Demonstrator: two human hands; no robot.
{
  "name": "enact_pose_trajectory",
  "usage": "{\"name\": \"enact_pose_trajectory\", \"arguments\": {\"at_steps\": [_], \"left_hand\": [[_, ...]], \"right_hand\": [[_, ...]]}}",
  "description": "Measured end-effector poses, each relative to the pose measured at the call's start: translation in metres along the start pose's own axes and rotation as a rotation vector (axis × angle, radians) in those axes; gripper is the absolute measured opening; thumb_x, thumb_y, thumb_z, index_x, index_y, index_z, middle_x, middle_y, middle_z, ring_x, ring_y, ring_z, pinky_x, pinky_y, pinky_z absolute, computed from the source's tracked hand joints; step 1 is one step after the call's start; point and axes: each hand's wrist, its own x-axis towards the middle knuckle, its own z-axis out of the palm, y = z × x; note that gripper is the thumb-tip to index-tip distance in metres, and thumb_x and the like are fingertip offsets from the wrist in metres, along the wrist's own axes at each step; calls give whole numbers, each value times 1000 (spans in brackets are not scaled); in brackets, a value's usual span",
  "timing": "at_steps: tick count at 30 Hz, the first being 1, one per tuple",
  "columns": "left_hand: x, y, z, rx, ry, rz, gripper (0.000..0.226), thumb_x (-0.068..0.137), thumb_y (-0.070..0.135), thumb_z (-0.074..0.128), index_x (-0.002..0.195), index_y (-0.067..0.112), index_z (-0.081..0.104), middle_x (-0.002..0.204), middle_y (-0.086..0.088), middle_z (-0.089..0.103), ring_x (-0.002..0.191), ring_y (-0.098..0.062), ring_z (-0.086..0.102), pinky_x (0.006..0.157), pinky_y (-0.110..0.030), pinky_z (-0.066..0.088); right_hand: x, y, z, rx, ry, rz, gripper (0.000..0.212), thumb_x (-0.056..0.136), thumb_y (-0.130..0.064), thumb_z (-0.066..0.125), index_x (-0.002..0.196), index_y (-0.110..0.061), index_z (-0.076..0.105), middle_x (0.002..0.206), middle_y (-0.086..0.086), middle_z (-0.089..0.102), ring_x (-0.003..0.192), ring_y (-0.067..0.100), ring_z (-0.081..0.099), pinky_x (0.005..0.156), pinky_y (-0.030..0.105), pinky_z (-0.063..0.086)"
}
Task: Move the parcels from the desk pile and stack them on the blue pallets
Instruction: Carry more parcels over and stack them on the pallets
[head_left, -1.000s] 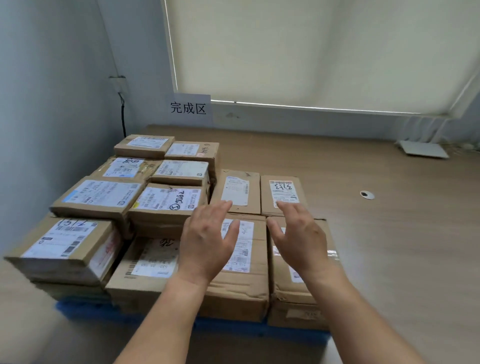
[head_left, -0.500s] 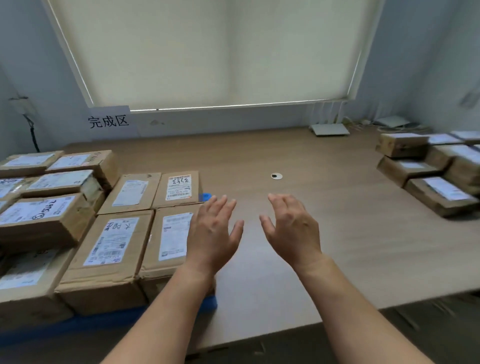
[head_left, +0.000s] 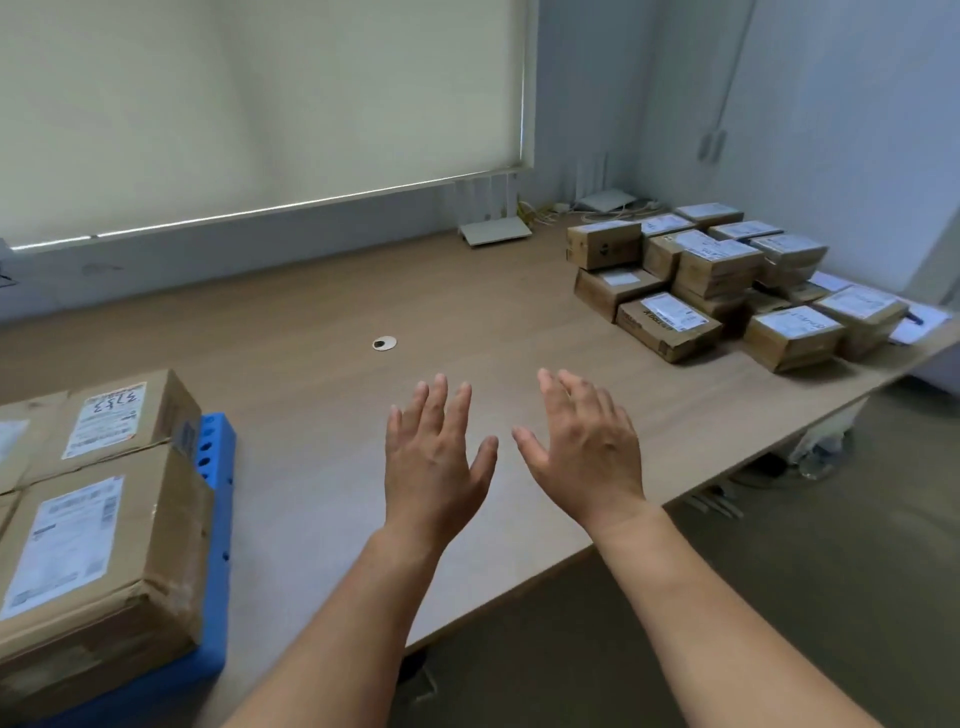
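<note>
Now the left hand (head_left: 434, 467) and right hand (head_left: 584, 457) are swinging off the loaded blue pallet (head_left: 215, 519), fingers spread, holding nothing; the desk pile (head_left: 727, 280) is sitting well apart at right.

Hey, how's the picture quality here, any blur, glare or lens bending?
Head view: soft, even light through the drawn blind, no glare; wide-angle distortion slants and slightly bows the blind's bottom rail; labels on the far parcel pile are too soft to read; left hand and right hand look fairly sharp.
</note>
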Motion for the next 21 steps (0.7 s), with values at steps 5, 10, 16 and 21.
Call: {"name": "enact_pose_trajectory", "arguments": {"at_steps": [5,10,16,21], "left_hand": [[25,31,28,-11,-11,27,66,96,50,34,151,24,8,159,-1,2,146,-17,-5,116,-37,-6],[63,58,61,-29,-39,53,67,96,51,33,151,24,6,159,-1,1,146,-18,-6,115,-35,-8],[137,94,105,-61,-35,60,72,90,61,17,151,23,8,159,-3,4,146,-19,-4,115,-36,-8],[204,114,136,-35,-29,19,83,79,64,4,151,22,10,159,-4,6,146,-20,-1,115,-37,-7]], "right_hand": [[6,44,5,-14,6,68,64,76,-41,72,126,-4,55,115,21,62,100,36,62,77,42,52],[23,90,20,-50,6,100,63,76,-42,72,123,-2,57,112,22,64,97,36,64,75,42,52],[76,154,46,-86,-54,120,63,75,-42,73,122,-3,58,112,21,64,98,34,64,75,42,53],[141,204,76,-67,-75,102,62,76,-42,71,122,-3,57,112,20,63,100,35,63,77,44,52]]}}
